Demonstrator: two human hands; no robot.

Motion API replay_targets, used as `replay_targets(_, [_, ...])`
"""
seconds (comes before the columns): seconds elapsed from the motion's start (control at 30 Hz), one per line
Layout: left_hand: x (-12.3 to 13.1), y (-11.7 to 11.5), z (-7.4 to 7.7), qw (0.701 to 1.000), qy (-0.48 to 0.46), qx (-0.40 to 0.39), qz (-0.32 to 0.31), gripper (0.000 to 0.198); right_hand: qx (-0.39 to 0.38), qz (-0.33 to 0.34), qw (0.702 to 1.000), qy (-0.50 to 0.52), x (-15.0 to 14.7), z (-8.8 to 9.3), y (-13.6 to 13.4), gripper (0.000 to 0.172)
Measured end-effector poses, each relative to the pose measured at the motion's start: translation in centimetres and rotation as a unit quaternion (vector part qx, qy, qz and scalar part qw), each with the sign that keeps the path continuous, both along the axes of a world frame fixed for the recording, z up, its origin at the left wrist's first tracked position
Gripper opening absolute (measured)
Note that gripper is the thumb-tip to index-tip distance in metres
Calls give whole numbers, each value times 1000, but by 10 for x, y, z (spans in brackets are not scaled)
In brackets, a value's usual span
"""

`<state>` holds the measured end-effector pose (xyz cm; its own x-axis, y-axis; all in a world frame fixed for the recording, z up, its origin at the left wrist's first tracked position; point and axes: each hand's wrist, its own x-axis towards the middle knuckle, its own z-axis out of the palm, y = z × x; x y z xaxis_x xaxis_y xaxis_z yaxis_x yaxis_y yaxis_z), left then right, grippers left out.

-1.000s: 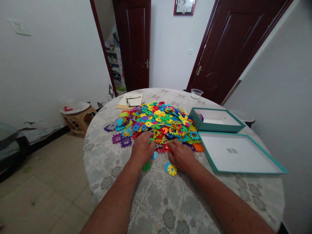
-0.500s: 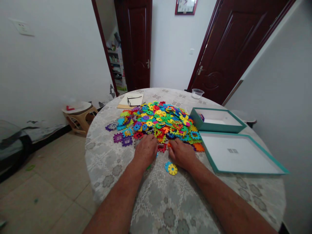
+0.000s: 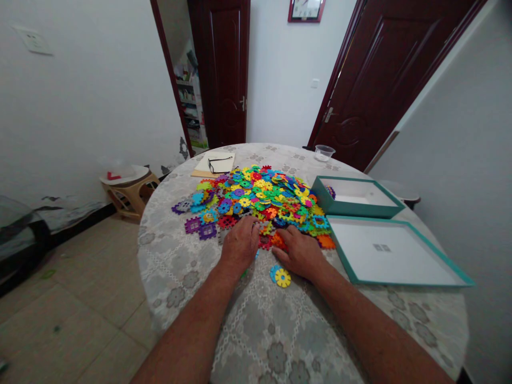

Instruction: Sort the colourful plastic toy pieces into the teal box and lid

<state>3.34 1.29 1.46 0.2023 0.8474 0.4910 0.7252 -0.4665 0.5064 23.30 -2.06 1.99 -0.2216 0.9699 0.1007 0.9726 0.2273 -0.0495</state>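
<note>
A wide pile of colourful plastic interlocking pieces lies in the middle of the round table. My left hand rests palm down at the pile's near edge, its fingers curled down into the pieces and hiding what they hold. My right hand sits beside it, with fingertips and thumb pinched on an orange piece next to a red one. A yellow and blue flower-shaped piece lies alone just in front of my right hand. Purple square pieces lie to the left of my left hand.
A teal box with a white inside stands right of the pile, its lid lying nearer. Glasses on a notebook and a clear plastic cup sit at the far edge. A stool stands on the floor at left.
Both hands have slid a little forward into the pile's near edge. My right fingers have closed in on the orange and red pieces. The green piece by my left wrist is now mostly covered.
</note>
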Motion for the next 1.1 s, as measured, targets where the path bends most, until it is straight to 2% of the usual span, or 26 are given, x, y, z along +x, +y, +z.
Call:
replay_targets(0.2, [2,0,-4,1000,-7,-9,-16,21,17,-16,1000,-8,-5,-3,5,26])
replay_targets(0.33, [2,2,-12,999,-22,-6,-33,22,43,-30,997,60,2,-8,6,21])
replay_targets(0.4, [3,3,-15,999,-22,-4,-36,23,69,-20,990,125,6,-10,4,22])
replay_targets(0.5, [4,3,-16,999,-19,-20,-37,26,94,49,970,219,8,-11,-1,24])
replay_targets(0.57, [5,1,-14,998,-23,-46,-45,29,83,107,959,248,6,-12,-4,26])
replay_targets(0.63, [5,-1,-9,995,-33,-75,-61,30,65,137,955,256,2,-13,-6,30])
replay_targets(0.73, [6,-5,0,986,-49,-117,-107,29,52,133,954,265,-4,-15,-6,34])
replay_targets(0.87, [6,-7,6,970,-71,-160,-167,27,50,115,949,291,-7,-16,-3,28])
replay_targets(1.0, [8,-6,4,968,-93,-166,-164,29,62,120,946,294,-9,-15,-4,28])
replay_targets(1.1, [6,-3,1,973,-107,-160,-128,29,63,110,956,265,-16,-12,-10,44])
